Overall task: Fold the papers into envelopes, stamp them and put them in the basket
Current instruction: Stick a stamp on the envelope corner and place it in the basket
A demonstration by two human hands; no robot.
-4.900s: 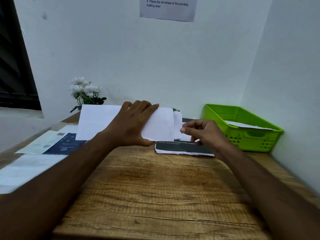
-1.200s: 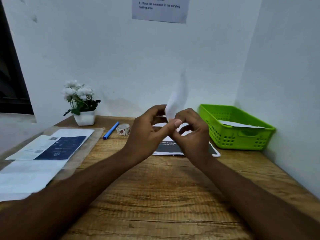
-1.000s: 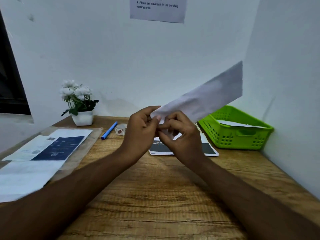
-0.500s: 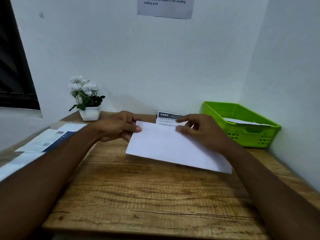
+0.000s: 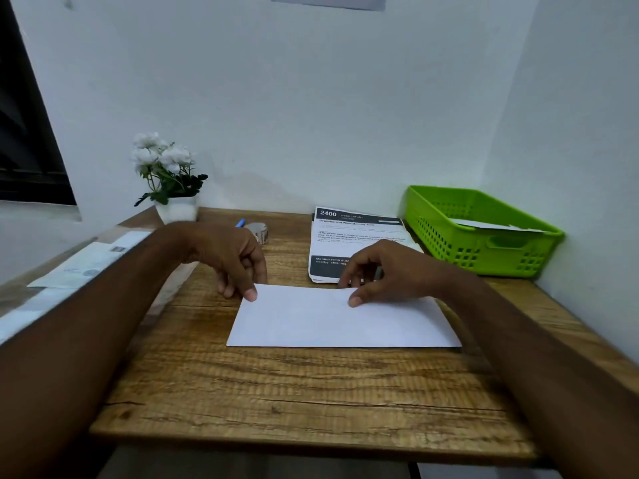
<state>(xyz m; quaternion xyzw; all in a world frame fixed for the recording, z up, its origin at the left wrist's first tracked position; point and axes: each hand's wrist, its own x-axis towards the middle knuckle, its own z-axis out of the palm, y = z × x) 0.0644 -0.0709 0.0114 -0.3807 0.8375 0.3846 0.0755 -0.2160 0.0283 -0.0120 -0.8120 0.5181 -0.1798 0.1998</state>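
Envelope (image 5: 342, 319) flat on table (image 5: 294, 392), long axis left-right. Left hand (image 5: 228, 257) fingers loosely curled, one tip on far-left corner; right hand (image 5: 390, 274) pinches far edge. Stamp roll (image 5: 259, 231) just behind left hand, so left is nearer.

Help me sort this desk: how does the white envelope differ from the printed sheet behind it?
The envelope is blank white; the printed sheet carries black bands and text. The envelope lies crosswise, left hand and right hand touching it; the printed sheet lies lengthwise. Both lie flat on the table.
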